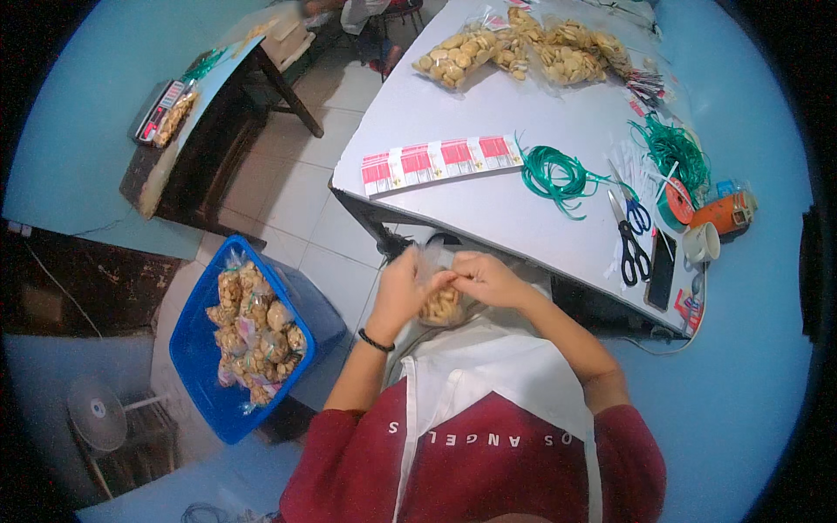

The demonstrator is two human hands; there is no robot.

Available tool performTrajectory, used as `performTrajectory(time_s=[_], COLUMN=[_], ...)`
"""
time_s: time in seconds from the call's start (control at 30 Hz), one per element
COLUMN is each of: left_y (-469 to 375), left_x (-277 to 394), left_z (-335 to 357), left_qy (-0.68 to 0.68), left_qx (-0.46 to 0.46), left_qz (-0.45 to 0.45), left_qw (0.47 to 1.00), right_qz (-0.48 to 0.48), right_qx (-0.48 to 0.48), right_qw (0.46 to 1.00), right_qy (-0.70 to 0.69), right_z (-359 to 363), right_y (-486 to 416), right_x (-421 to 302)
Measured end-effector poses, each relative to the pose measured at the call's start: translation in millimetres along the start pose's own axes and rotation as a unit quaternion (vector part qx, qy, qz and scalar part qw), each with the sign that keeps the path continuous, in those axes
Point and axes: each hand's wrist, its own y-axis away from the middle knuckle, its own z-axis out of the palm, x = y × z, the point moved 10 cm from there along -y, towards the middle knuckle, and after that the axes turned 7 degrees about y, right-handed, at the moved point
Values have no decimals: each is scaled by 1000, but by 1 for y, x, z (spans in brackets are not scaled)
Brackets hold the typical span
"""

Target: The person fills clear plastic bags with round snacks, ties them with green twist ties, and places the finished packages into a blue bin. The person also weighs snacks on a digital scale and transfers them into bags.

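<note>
Over my lap, just off the table's near edge, hangs a clear plastic bag of pale round biscuits [441, 306]. My left hand [400, 287], with a dark braided band at the wrist, grips the bag's gathered neck from the left. My right hand [480, 280] pinches the neck from the right, the fingertips of both hands meeting. On the white table [444, 219] lie a strip of pink and white printed labels [441, 160], a coil of green ribbon [554, 178] and black-handled scissors [631, 252].
Several filled bags [562, 59] lie at the table's far end. Green ribbon [677, 153], a phone [662, 269] and a white mug [701, 242] are at the right. A blue bin [320, 327] at my left holds filled bags. A side table bears a scale [160, 111]. Part of another person shows beyond.
</note>
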Motion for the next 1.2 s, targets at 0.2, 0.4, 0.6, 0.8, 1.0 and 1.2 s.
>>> performTrajectory(time_s=[0.2,0.4,0.6,0.8,1.0,1.2], left_y=[-21,-29,-24,-18,-23,-28], left_x=[-69,-77,-47,-57,-76,-96], left_z=[19,8,6,13,14,25], left_qy=[284,281,198,189,220,246], left_qx=[-102,-79,24,28,57,23], left_qz=[-95,-36,89,-2,-24,-74], left_qw=[949,956,976,981,973,966], right_qz=[31,78,36,26,2,-65], right_qx=[61,46,72,75,120,49], right_qw=[997,994,997,997,993,996], right_qy=[-43,-63,-18,-21,-13,47], right_z=[-3,-6,-9,-8,0,7], right_y=[-2,-6,-4,0,5,2], right_x=[22,28,21,16,-10,-40])
